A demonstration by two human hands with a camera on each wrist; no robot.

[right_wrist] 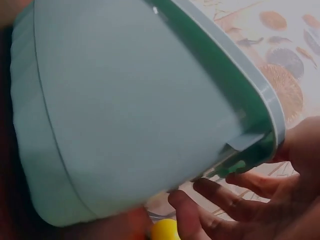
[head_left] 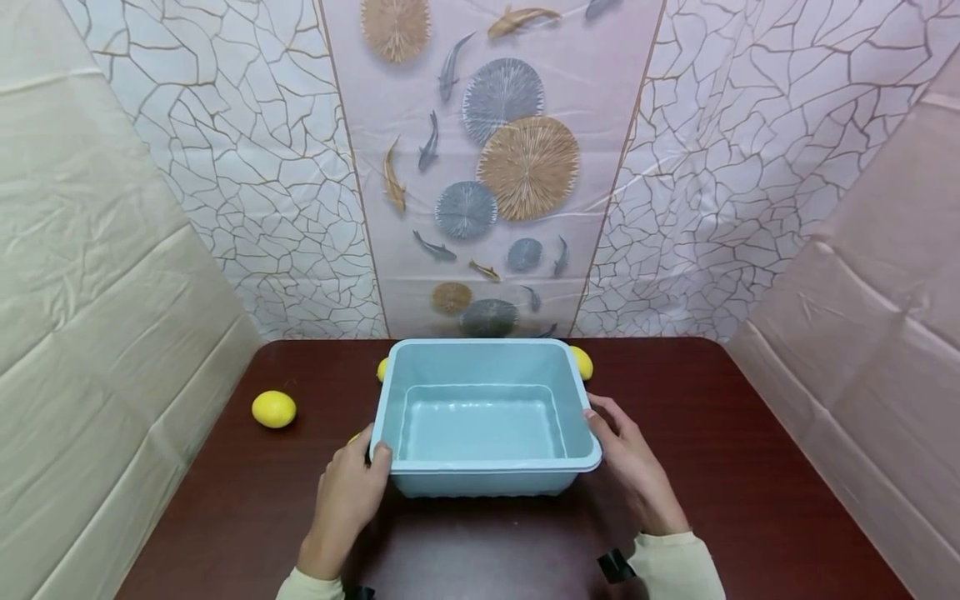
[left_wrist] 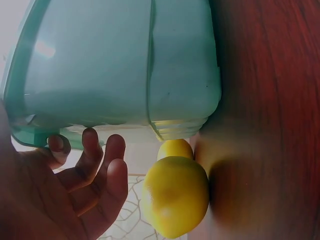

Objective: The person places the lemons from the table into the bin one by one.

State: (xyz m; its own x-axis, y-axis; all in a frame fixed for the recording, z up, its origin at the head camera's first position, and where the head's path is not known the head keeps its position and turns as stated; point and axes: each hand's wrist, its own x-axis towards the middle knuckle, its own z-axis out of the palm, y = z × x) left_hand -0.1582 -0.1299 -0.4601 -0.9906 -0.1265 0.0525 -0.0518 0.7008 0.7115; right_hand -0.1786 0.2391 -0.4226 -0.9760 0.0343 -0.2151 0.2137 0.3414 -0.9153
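A light blue rectangular plastic basin [head_left: 483, 429] sits in the middle of the dark table, its inside bare. My left hand [head_left: 347, 490] grips its rim at the near left corner, thumb over the edge and fingers underneath on the outer side. On the opposite side, my right hand [head_left: 636, 467] holds the right rim the same way. From below, the left wrist view shows the fingers curled under the lip. Two lemons [left_wrist: 175, 197] lie just past those fingertips, beside the basin wall. In the right wrist view a lemon [right_wrist: 165, 229] peeks out below the fingers.
One lemon [head_left: 274, 409] lies out on the left of the dark wooden table [head_left: 750, 467]. Behind the basin, a lemon [head_left: 582, 363] and another lemon [head_left: 382, 369] are partly hidden. A patterned cloth backdrop [head_left: 480, 167] hangs behind the table, with pale cloth on both sides.
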